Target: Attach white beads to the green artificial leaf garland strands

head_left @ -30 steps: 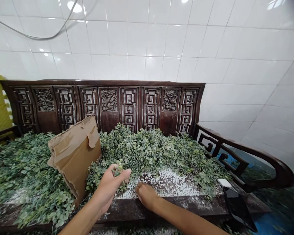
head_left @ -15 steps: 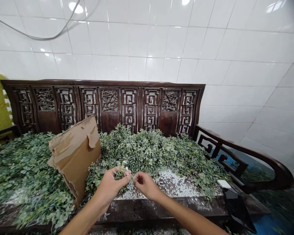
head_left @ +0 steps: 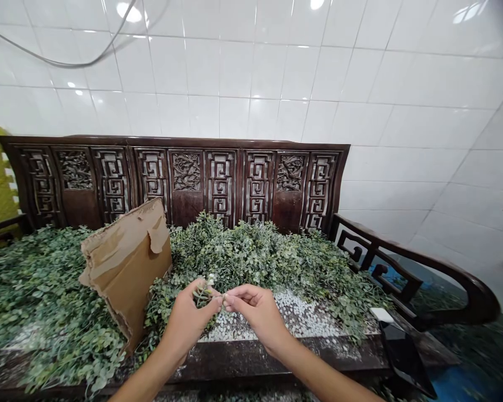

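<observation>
My left hand (head_left: 186, 321) is closed around a small green plastic leaf sprig (head_left: 200, 293) with white tips showing above the fingers. Thumb and fingertips of my right hand (head_left: 262, 315) are pinched together right at the left fingertips, on a tiny bit of something too small to make out. Both hands are above the front of the wooden seat, over many small white pieces (head_left: 302, 318) scattered there. Behind them rises a heap of green artificial foliage (head_left: 251, 254).
A torn cardboard sheet (head_left: 129, 268) stands upright left of my hands, with more foliage (head_left: 37, 290) beyond it. The dark carved bench (head_left: 291, 209) has a curved armrest (head_left: 436, 262) at right. Near it lie a black phone (head_left: 404, 354) and a white block (head_left: 381, 315).
My right hand has moved up to meet the left fingertips, and its curled fingers are now pinched there. The left hand keeps the sprig in nearly the same place.
</observation>
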The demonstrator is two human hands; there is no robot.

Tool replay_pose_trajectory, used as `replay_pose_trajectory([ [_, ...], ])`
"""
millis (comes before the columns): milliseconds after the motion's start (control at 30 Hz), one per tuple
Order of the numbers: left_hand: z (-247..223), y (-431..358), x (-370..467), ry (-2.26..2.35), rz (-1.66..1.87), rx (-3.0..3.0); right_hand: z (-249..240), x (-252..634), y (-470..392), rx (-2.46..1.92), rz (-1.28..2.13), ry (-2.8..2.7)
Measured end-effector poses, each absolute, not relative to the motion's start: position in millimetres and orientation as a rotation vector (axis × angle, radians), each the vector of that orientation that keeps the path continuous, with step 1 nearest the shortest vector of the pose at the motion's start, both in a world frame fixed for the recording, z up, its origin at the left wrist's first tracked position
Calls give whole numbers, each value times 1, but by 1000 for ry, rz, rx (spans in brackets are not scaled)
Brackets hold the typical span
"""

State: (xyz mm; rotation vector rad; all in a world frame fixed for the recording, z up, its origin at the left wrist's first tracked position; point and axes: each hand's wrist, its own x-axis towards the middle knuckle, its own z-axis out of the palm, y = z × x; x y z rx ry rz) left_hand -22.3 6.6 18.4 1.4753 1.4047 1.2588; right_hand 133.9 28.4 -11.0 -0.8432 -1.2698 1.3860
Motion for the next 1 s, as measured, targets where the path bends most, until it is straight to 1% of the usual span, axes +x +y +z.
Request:
replay_pose_trajectory([
  [433,17,5,-21,1357,1332,1528,-9,129,21,-732,1563,-1097],
  [633,25,2,-19,1390,1357,1503,-5,131,21,-798,1417,-1242],
  [800,18,3,-15,1462,1388,1501,-9,129,20,-855,1262,-1266],
  [1000,10,2,-14,1519,1379,1544,-12,129,19,-802,1156,-1325],
])
